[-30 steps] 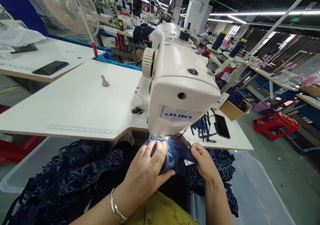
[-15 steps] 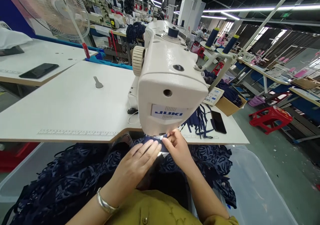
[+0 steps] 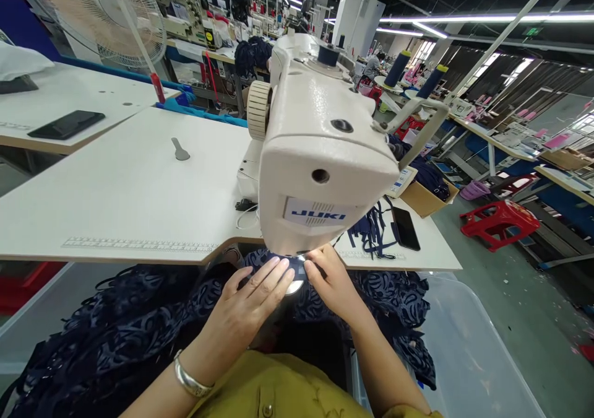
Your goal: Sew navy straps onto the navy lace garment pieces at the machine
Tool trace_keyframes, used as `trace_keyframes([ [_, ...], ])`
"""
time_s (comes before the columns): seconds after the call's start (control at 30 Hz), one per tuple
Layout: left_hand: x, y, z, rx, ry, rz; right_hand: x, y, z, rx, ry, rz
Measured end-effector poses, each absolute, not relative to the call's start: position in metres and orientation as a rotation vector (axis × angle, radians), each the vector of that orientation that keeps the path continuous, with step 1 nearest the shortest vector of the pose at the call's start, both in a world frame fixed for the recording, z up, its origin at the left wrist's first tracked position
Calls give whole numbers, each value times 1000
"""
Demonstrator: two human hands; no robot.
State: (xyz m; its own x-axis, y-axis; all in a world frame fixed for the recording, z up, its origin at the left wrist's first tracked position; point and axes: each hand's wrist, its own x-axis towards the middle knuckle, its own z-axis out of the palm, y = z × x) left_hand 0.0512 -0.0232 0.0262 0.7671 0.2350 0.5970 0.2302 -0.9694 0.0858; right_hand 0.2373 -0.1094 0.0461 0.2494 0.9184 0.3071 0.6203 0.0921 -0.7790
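Note:
A cream Juki sewing machine (image 3: 320, 152) stands on the white table (image 3: 139, 195) in front of me. Dark navy lace fabric (image 3: 130, 325) spills from under its head over my lap. My left hand (image 3: 250, 303), with a silver bangle at the wrist, lies flat on the fabric, fingers stretched toward the needle area. My right hand (image 3: 331, 282) presses the fabric down just beside it, fingers together at the machine's foot. The needle and foot are hidden by the machine head.
Navy straps (image 3: 369, 229) and a black phone (image 3: 406, 228) lie on the table to the right. A clear plastic bin (image 3: 468, 356) sits at my lower right, a fan (image 3: 99, 12) at back left, and a red stool (image 3: 499, 217) on the floor to the right.
Both hands moved closer together and up under the machine head. The right hand went from holding the fabric's edge at the right to pressing it by the foot.

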Motion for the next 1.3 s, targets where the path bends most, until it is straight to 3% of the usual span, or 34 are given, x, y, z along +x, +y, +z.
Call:
trace_keyframes([
  [1.3, 59, -37, 24, 3028, 672, 1056, 235, -92, 41, -1665, -1403, 364],
])
